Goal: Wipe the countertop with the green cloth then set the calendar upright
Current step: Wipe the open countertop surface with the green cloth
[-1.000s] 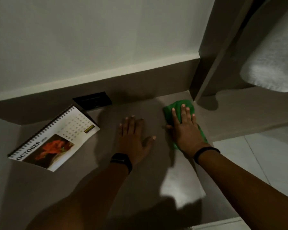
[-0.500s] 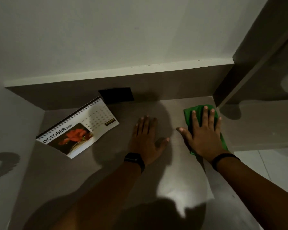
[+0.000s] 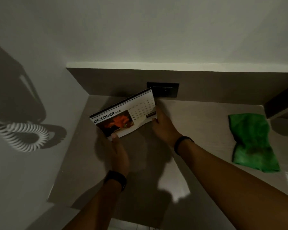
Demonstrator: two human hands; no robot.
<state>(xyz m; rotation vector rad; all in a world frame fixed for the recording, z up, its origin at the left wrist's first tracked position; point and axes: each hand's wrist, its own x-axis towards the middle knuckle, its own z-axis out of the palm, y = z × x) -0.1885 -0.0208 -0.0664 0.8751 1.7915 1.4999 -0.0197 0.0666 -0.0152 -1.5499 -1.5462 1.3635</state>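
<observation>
The spiral-bound October calendar (image 3: 123, 113) with a red flower picture is lifted off the grey countertop (image 3: 198, 123), tilted, near the back wall. My left hand (image 3: 118, 151) grips its lower left corner from below. My right hand (image 3: 163, 125) holds its right edge. The green cloth (image 3: 251, 140) lies crumpled on the countertop at the right, apart from both hands.
A black wall socket (image 3: 163, 89) sits on the dark backsplash just behind the calendar. A white coiled cord (image 3: 22, 136) hangs on the left wall. A dark vertical panel (image 3: 281, 100) bounds the countertop at the right.
My right hand let go of the green cloth and both hands moved left to the calendar, which is now raised off the countertop. The camera view shifted left.
</observation>
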